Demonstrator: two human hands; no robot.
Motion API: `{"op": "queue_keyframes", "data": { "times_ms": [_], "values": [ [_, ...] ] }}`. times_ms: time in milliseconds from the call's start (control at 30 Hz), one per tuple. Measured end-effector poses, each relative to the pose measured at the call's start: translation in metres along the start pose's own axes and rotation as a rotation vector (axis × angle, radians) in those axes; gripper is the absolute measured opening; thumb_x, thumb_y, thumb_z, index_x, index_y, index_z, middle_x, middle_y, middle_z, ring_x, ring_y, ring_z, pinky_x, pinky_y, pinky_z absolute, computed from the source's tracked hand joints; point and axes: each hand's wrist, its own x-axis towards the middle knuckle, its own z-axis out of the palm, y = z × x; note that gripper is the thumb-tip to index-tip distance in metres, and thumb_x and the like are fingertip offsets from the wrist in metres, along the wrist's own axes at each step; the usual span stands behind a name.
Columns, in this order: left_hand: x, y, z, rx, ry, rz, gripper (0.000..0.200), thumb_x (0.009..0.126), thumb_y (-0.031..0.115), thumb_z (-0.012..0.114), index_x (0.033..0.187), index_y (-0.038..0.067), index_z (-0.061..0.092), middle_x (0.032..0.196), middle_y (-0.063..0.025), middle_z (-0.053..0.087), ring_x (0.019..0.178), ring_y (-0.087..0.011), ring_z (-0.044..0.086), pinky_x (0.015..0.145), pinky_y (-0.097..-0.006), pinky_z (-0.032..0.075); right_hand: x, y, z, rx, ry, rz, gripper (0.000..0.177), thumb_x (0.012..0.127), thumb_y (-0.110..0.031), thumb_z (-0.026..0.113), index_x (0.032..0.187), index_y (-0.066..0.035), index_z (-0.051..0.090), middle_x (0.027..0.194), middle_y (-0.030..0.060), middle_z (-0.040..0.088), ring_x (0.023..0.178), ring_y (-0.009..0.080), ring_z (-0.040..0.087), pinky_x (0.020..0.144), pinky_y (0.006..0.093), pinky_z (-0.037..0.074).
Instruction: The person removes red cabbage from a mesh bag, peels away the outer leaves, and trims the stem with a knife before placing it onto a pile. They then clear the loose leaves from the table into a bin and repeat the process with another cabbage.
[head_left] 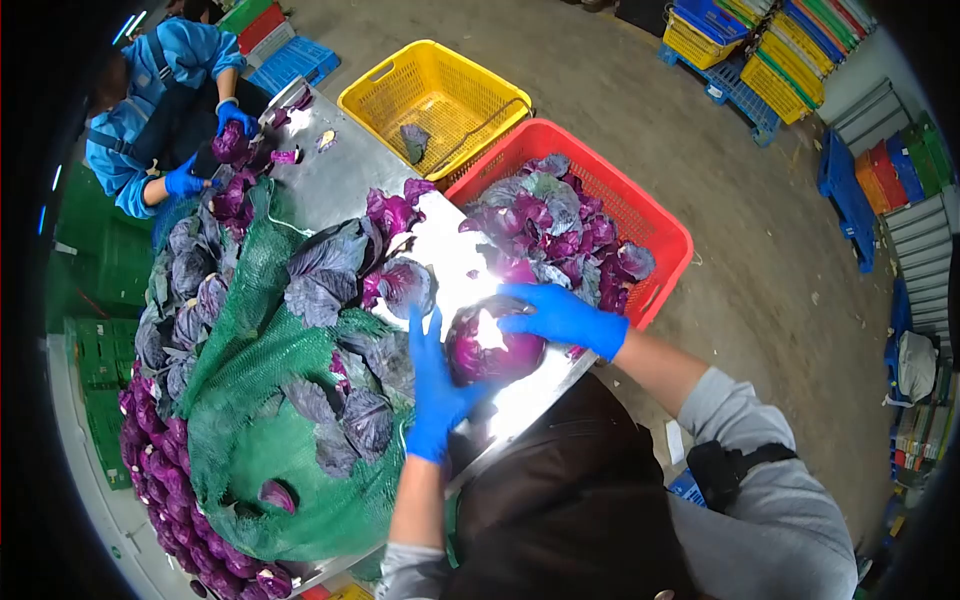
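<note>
A round red cabbage (497, 350) with a glossy purple surface sits at the near edge of the metal table, between my two blue-gloved hands. My left hand (437, 390) cups its left side, thumb along the near side and fingers stretched upward. From the right, my right hand (565, 318) grips the top and far side of the same cabbage. Loose outer leaves (405, 287) lie just beyond my left fingertips. A green mesh sack (270, 360) with more dark leaves on it spreads to the left of my left hand.
A red crate (665, 225) full of cabbage leaves stands against the table's right side, beside a yellow crate (375, 95) holding one leaf. Across the table, a co-worker (150, 100) in blue gloves handles another cabbage (232, 145). Many trimmed cabbages (165, 480) are piled at left.
</note>
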Motion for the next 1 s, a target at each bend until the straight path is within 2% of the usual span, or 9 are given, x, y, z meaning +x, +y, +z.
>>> {"op": "queue_keyframes", "data": {
  "times_ms": [67,167,300,333,567,600,633,800,1000],
  "values": [
    [-0.012,-0.004,0.021,0.025,0.029,-0.103,0.115,0.052,0.03,0.087,0.142,0.001,0.022,0.148,-0.0228,0.015,0.137,-0.0337,0.02,0.112,-0.0426,0.019,-0.003,-0.029,-0.011,0.032,-0.033,0.362,0.061,0.079,-0.039,0.069,0.127,-0.005,0.051,0.119,0.0147,0.059,0.109,0.0215,0.058,0.093,0.035,0.045],
    [0.014,0.023,0.037,0.259,0.081,-0.173,0.11,0.052,0.031,0.087,0.137,-0.003,0.026,0.14,-0.025,0.03,0.13,-0.0334,0.033,0.107,-0.0418,0.029,-0.008,-0.028,-0.006,-0.168,0.058,0.321,0.067,0.079,-0.047,0.066,0.128,-0.004,0.049,0.11,0.017,0.063,0.101,0.0263,0.062,0.088,0.0366,0.047],
    [0.032,0.017,0.038,0.023,0.016,-0.315,0.124,0.047,0.044,0.087,0.135,-0.013,0.019,0.128,-0.029,0.04,0.116,-0.039,0.044,0.098,-0.0406,0.039,-0.014,-0.05,-0.007,-0.836,0.292,-0.001,0.073,0.086,-0.052,0.052,0.137,-0.003,0.033,0.08,0.0155,0.064,0.061,0.0309,0.062,0.05,0.0409,0.048],
    [0.032,0.018,0.04,0.056,0.022,-0.293,0.125,0.046,0.045,0.086,0.135,-0.013,0.02,0.128,-0.0288,0.04,0.118,-0.0389,0.043,0.099,-0.0413,0.038,-0.02,-0.043,0.001,-0.381,0.287,0.036,0.071,0.089,-0.047,0.048,0.14,-0.002,0.027,0.069,0.0126,0.062,0.051,0.03,0.059,0.041,0.0415,0.043],
    [0.025,0.026,0.049,0.231,0.024,-0.356,0.123,0.047,0.048,0.084,0.135,-0.012,0.022,0.135,-0.0307,0.032,0.125,-0.0405,0.034,0.104,-0.0445,0.03,-0.01,-0.014,0.007,-0.825,0.232,-0.061,0.049,0.093,-0.046,0.039,0.128,-0.012,0.047,0.076,0.0153,0.064,0.069,0.0321,0.064,0.061,0.042,0.05],
    [0.021,0.035,0.048,0.251,-0.015,-0.343,0.122,0.049,0.048,0.084,0.135,-0.011,0.021,0.135,-0.0311,0.031,0.126,-0.0411,0.032,0.105,-0.0451,0.03,0.0,-0.008,-0.005,-0.22,0.228,0.22,0.043,0.094,-0.046,0.036,0.115,-0.016,0.059,0.086,0.015,0.066,0.081,0.0328,0.064,0.072,0.0411,0.05],
    [0.017,0.042,0.047,0.273,-0.054,-0.328,0.121,0.05,0.048,0.083,0.136,-0.011,0.021,0.136,-0.0314,0.029,0.127,-0.0417,0.031,0.105,-0.0456,0.029,0.018,0.001,-0.027,-0.3,-0.024,0.537,0.042,0.093,-0.045,0.039,0.106,-0.014,0.065,0.093,0.0146,0.067,0.085,0.0317,0.064,0.075,0.0398,0.049],
    [-0.021,0.008,0.047,0.131,0.115,-0.186,0.124,0.052,0.043,0.085,0.14,-0.007,0.013,0.14,-0.0293,0.024,0.13,-0.0418,0.026,0.108,-0.046,0.026,0.014,0.013,-0.007,-0.268,0.303,0.232,0.04,0.083,-0.046,0.055,0.093,-0.01,0.068,0.084,0.0149,0.067,0.079,0.0302,0.065,0.071,0.0393,0.05],
    [-0.019,0.004,0.03,0.203,-0.009,-0.062,0.121,0.052,0.043,0.085,0.142,0.0,0.015,0.142,-0.0257,0.024,0.13,-0.0405,0.028,0.108,-0.0455,0.027,0.021,0.021,-0.01,-0.465,0.259,0.432,0.063,0.078,-0.048,0.062,0.126,-0.009,0.051,0.079,0.0159,0.064,0.071,0.0336,0.063,0.064,0.0424,0.05]
  ]
}}
